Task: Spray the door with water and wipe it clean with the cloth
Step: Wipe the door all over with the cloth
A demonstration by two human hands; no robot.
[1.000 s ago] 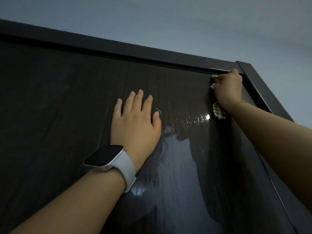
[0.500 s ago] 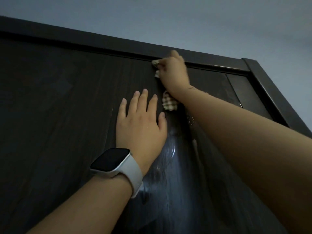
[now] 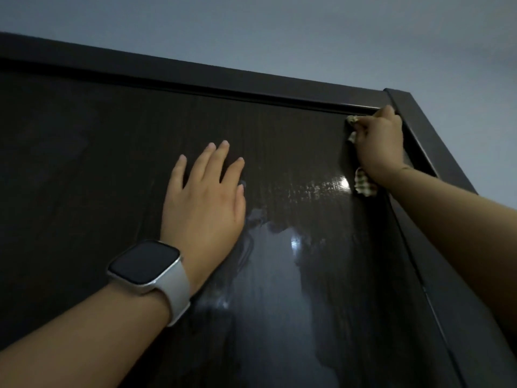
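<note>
Since half a second ago, the right hand (image 3: 377,144) has swept the checked cloth (image 3: 363,186) from the middle of the door's top edge, just above the left hand's fingertips, out to the door's upper right corner; the left hand (image 3: 204,197) stays flat where it was.

Farthest left of the door's (image 3: 84,177) visible face, the dark wood-grain surface looks dull and dry. A white smartwatch (image 3: 148,264) with a dark screen and pale band sits on the left wrist, low against the door. That hand lies open on the door, palm down, fingers straight and slightly spread, pressing on the panel left of its centre.

Right of this hand the door's surface shines: wet streaks and bright glints run across the panel toward the cloth, and a glossy patch spreads down below them.

At the door's top right corner the right hand is curled around the cloth, gripping it and holding it against the panel just under the dark door frame (image 3: 251,82). A scrap of the cloth shows above the knuckles, and a checked end hangs out below the wrist, touching the door.

Beyond the frame's upper edge and to its right side lies a plain grey-blue wall (image 3: 307,29).
</note>
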